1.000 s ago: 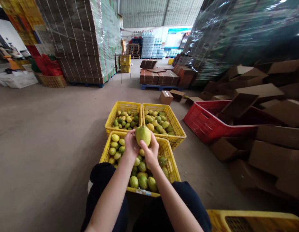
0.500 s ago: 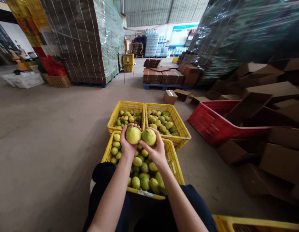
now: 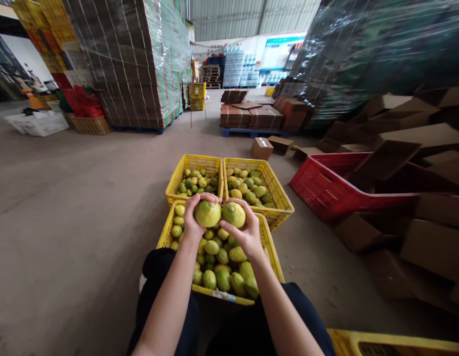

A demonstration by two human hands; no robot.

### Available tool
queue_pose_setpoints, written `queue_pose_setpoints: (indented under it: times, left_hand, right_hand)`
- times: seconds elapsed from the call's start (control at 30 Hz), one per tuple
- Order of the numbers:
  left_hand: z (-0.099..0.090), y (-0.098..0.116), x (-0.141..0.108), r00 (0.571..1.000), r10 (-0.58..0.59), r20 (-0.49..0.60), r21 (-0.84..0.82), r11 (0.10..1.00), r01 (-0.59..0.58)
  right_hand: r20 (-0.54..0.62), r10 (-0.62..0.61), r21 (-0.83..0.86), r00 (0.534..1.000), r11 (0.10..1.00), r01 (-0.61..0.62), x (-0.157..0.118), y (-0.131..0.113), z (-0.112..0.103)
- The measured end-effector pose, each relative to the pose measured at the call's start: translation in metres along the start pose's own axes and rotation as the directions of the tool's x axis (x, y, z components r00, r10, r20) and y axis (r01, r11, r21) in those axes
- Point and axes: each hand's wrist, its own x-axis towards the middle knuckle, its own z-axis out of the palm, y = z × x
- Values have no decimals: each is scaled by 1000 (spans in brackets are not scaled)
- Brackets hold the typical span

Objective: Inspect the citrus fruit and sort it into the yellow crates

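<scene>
My left hand (image 3: 192, 220) is wrapped round a yellow-green lemon (image 3: 207, 214), fingers over its far side. In my right hand (image 3: 250, 232) is a second lemon (image 3: 234, 215), its stem end facing me and my thumb below it. The two lemons are side by side above the near yellow crate (image 3: 271, 251), which holds several yellow and green lemons. Behind it stand a back left yellow crate (image 3: 172, 186) and a back right yellow crate (image 3: 279, 190), both with lemons inside.
To the right are a red crate (image 3: 318, 190) and a pile of cardboard boxes (image 3: 433, 247). Another yellow crate (image 3: 399, 342) shows at the bottom right. Farther off are a small box (image 3: 262, 148), flattened cartons on a blue pallet (image 3: 251, 133) and a wrapped stack (image 3: 121, 64).
Both hands have shifted slightly right and down with their lemons. The left lemon has turned in my fingers, and the right lemon's stem end has tipped toward me.
</scene>
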Motion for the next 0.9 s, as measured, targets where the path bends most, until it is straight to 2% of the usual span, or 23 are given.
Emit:
queue_pose_setpoints:
  times: [0.1, 0.23, 0.3, 0.43, 0.53, 0.6, 0.67, 0.73, 0.9]
  left_hand:
    - [5, -2, 3, 981, -151, -125, -101, 985, 139]
    - [7, -11, 9, 885, -360, -294, -302, 914, 271]
    - [5, -16, 11, 836, -451, -312, -361, 870, 335]
    - [-2, -23, 16, 737, -582, -345, -397, 801, 447]
    - [-4, -24, 17, 693, -635, -342, -433, 761, 483]
    - [-5, -22, 16, 683, -674, -282, -479, 716, 508]
    - [-5, -19, 13, 692, -693, -202, -522, 674, 523]
    - [-6, -17, 9, 724, -674, -145, -554, 662, 505]
    - [-7, -16, 5, 790, -587, -178, -566, 718, 406]
  right_hand:
    - [-115, 112, 48, 987, 993, -107, 0, 4, 5]
    - [-194, 291, 255, 937, 937, -239, 6, 14, 14]
    - [-186, 386, 357, 904, 884, -304, 11, 18, 15]
    - [-140, 583, 541, 800, 722, -431, 20, 25, 8]
    - [-144, 669, 643, 729, 623, -445, 23, 30, 0]
    - [-100, 702, 684, 706, 563, -463, 23, 32, -5]
    - [-61, 686, 702, 725, 546, -458, 23, 31, -7]
    - [-48, 654, 708, 755, 555, -436, 22, 27, -8]
    - [18, 633, 761, 774, 493, -421, 19, 16, -8]
